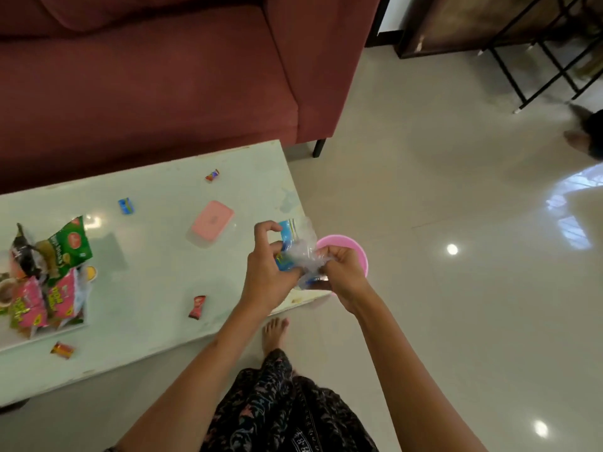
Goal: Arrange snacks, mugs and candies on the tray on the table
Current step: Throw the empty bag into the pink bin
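Both hands hold a clear plastic bag with blue candies (298, 249) above the table's right end. My left hand (266, 272) pinches its left side and my right hand (342, 272) grips its right side. A pink bowl (354, 247) sits just behind my right hand at the table corner. On the left, a white tray (42, 334) carries green and pink snack packets (65, 249) and part of a mug (6, 290). Loose candies lie on the table: a blue one (126, 206), a red one (212, 175), another red one (197, 307) and an orange one (62, 350).
A pink-lidded clear box (210, 223) rests mid-table. The pale green table (156, 265) ends right by my hands. A maroon sofa (163, 76) stands behind it. Glossy floor (456, 288) spreads to the right, with black metal furniture legs (538, 70) far right. My bare foot (274, 332) is near the table edge.
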{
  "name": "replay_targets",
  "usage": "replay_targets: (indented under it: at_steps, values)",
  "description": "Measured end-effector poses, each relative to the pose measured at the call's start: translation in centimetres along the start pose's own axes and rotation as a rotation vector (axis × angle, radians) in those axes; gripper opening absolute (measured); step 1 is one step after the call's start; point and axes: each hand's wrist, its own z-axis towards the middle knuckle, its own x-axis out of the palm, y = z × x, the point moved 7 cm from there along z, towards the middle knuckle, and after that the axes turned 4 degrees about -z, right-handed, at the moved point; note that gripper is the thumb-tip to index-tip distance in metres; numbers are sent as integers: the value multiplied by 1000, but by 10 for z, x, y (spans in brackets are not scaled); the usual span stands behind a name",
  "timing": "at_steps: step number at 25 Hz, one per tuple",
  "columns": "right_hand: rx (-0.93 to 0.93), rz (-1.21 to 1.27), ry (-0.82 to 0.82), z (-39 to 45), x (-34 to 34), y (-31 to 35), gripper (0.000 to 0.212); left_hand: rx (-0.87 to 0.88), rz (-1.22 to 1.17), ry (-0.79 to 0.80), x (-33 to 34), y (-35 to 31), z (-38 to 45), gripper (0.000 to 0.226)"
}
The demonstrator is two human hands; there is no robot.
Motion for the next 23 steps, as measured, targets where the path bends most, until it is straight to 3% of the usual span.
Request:
replay_targets:
  at_steps: [3,6,8,11,14,19,23]
  values:
    - [115,109,5,21,-19,4,32,39,84,-38,25,1,31,42]
    - [92,208,-43,46,-39,2,34,46,157,43,57,17,63,21]
    - [47,148,-105,65,-49,-6,32,39,205,130,83,34,81,28]
    - [40,124,-318,99,-74,-35,11,100,317,256,127,60,100,40]
    - [37,-10,-533,135,-103,-72,13,23,357,359,160,99,114,48]
    - [136,-245,-727,203,-142,-150,20,-102,178,207,167,155,141,43]
    - [142,-299,-684,253,-146,-201,23,-205,77,124,176,188,154,34]
